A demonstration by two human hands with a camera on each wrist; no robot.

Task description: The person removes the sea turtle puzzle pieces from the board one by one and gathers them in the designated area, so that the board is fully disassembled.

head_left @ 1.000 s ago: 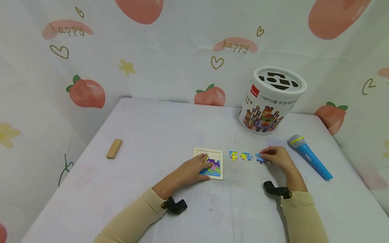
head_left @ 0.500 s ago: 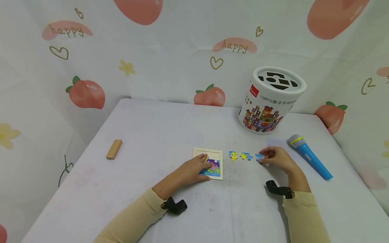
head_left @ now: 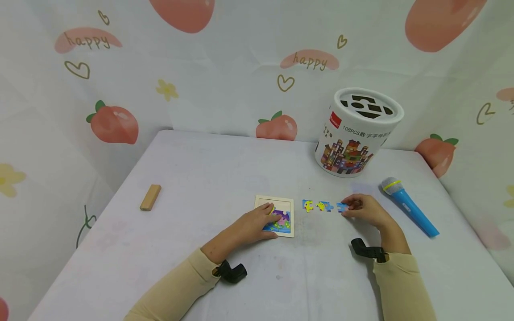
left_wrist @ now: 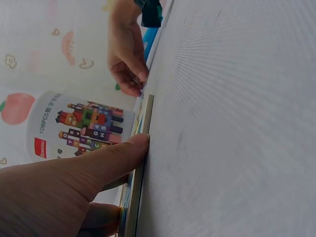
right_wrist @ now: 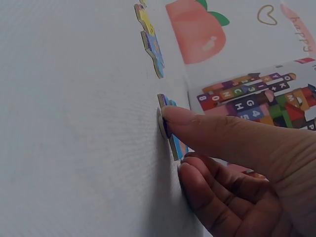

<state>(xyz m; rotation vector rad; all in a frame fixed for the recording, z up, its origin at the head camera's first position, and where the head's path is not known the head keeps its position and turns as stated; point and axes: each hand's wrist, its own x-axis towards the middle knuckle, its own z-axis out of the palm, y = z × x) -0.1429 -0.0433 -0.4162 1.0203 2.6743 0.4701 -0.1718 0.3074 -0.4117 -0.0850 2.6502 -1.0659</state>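
My left hand [head_left: 250, 227] rests on a small wooden tray puzzle [head_left: 292, 218], its fingers laid across the picture and its thumb against the near edge, as the left wrist view shows. Purple, blue and yellow pieces fill the lower part of the tray; bare wood shows along the top. To the right, my right hand [head_left: 367, 208] holds a blue puzzle piece [right_wrist: 173, 131] by its edges, thumb on one side and curled fingers on the other. The piece lies on or just above the table. Left of it lie a blue-and-yellow piece [head_left: 325, 206] and another yellow fish piece [head_left: 308, 205].
A tall white block bucket [head_left: 353, 138] stands at the back right. A blue toy microphone [head_left: 411, 207] lies right of my right hand. Far left on the white table [head_left: 201, 169] is a wooden block [head_left: 150, 197]. A printed curtain hangs behind the table.
My right hand has shifted slightly right and turned the blue piece so that it lies more in line with the other loose pieces. The left hand has stayed on the tray puzzle.
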